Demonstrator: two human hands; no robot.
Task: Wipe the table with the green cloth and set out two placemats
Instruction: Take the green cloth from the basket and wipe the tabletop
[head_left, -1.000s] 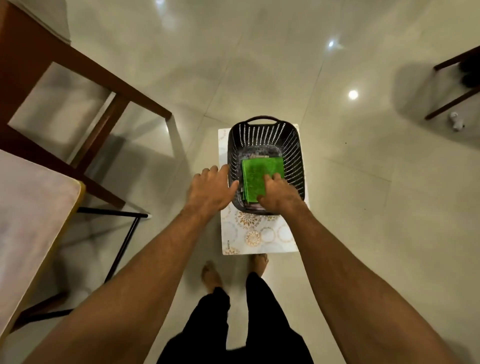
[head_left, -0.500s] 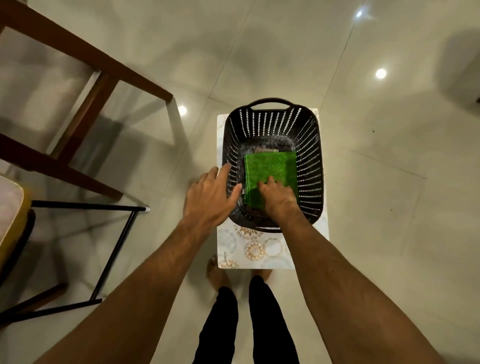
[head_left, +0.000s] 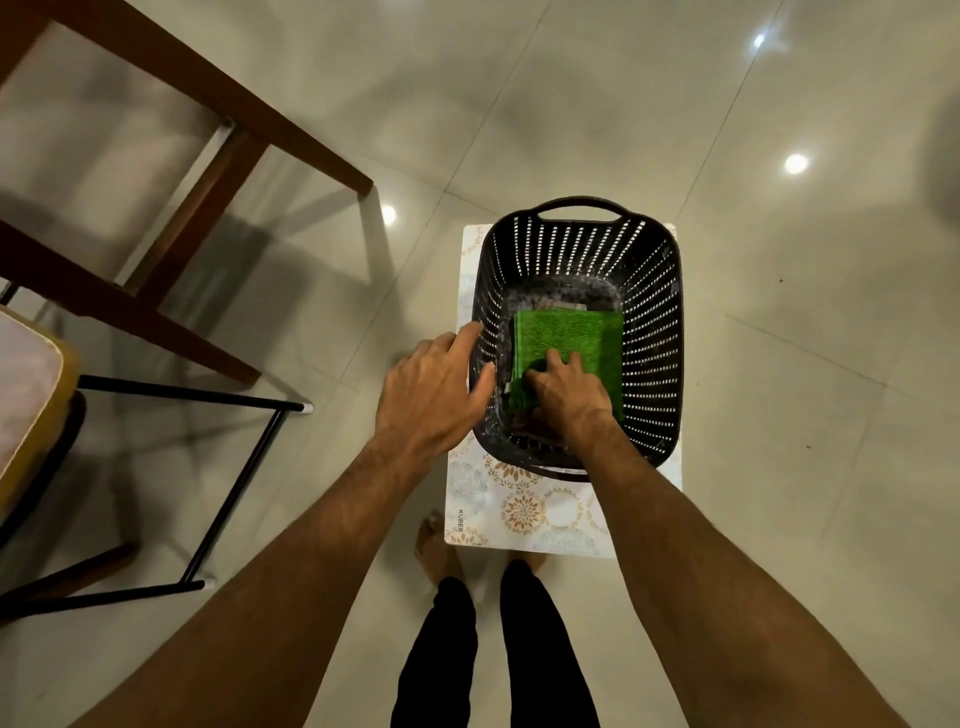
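The green cloth (head_left: 569, 338) lies folded flat on the bottom of a black slotted plastic basket (head_left: 652, 322), towards its near right side. It sits on top of some darker folded pieces (head_left: 565, 306) that show only as thin edges at its far side and under the wrist, too hidden to identify.

The right hand (head_left: 566, 397) reaches down inside the basket. Its fingers (head_left: 556, 361) are close together and curled onto the near left part of the cloth, taking hold of it. The thumb is out of sight beneath the hand.

The left hand (head_left: 431, 389) rests against the basket's left rim with its fingers loosely spread and fairly straight. The forefinger lies along the outside of the rim and the thumb tip reaches over the edge to the inside.

The basket stands on a white mat (head_left: 524, 512) printed with round floral medallions and the word KUBER. This mat is raised above the pale tiled floor (head_left: 779, 415), and the person's bare toes show just under its near edge.

At the far left edge of the view a corner of the table (head_left: 26, 384) appears, pale on top with a yellow border, well apart from the basket. Between the two stand a black metal frame (head_left: 249, 457) and, further off, a brown wooden frame (head_left: 208, 98).
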